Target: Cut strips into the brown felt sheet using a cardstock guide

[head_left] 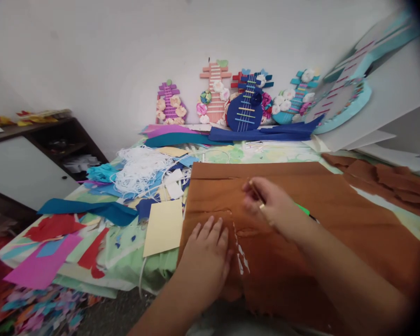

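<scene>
A large brown sheet (336, 224), like felt or crepe paper, lies over the table in front of me. Its left part has slits and torn edges, with white showing through the long slit (243, 259). My left hand (206, 252) rests flat on the sheet, fingers spread, left of that slit. Above the sheet, my right hand (266, 200) is closed around a thin gold-brown stick-like tool (256, 191); blur hides its exact kind. Partly behind the right forearm, a bright green object (303, 209) with a dark, narrow end lies on the sheet.
White string (140, 170) and coloured scraps are heaped at left, beside a pale yellow card (164, 226). Decorated lute-shaped crafts (245, 112) lean against the wall. A large light-blue instrument shape (350, 102) stands at right, near crumpled brown pieces (392, 182). A cabinet (21, 172) stands left.
</scene>
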`<state>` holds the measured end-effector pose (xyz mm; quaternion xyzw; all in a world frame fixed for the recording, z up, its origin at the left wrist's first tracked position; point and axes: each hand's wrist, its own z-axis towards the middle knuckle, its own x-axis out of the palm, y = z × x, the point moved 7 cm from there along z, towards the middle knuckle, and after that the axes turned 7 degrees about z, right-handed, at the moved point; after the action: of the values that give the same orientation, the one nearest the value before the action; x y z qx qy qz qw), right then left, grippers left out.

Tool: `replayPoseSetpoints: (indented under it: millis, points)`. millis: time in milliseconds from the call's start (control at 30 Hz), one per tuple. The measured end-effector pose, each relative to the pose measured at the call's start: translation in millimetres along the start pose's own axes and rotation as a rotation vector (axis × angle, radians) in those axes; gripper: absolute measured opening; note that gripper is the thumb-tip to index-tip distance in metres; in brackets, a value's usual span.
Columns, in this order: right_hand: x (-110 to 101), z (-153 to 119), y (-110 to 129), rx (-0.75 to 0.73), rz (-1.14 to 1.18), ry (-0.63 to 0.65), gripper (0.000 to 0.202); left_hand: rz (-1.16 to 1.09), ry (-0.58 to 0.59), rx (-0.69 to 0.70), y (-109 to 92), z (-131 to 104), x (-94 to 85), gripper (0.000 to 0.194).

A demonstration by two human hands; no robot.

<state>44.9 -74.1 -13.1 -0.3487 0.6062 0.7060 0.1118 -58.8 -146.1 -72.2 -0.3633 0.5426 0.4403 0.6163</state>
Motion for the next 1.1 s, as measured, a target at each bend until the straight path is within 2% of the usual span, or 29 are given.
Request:
replayPoseSetpoints:
  millis: [133,200,433,700,867,1100]
  points:
    - [13,-1,-11,0.014,-0.504,0.119,0.036,0.045,0.079,0.007,-3,15,7.0,0.041]
    - [21,-1,-20,0.044,-0.616,0.166,0.040,0.050,0.091,0.012,-3,17,8.7,0.043]
    - [34,-3,-36,0.013,-0.633,0.211,0.045,0.063,0.126,0.026,-2,15,14.1,0.045]
    - [38,-2,-36,-0.007,-0.628,0.255,0.043,0.065,0.103,0.024,-2,15,12.5,0.045]
    - [36,-2,-34,0.008,-0.627,0.280,0.042,0.064,0.135,0.016,-2,16,13.4,0.045]
    - [36,1,-33,-0.036,-0.628,0.270,0.040,0.063,0.137,0.025,-1,16,15.3,0.045]
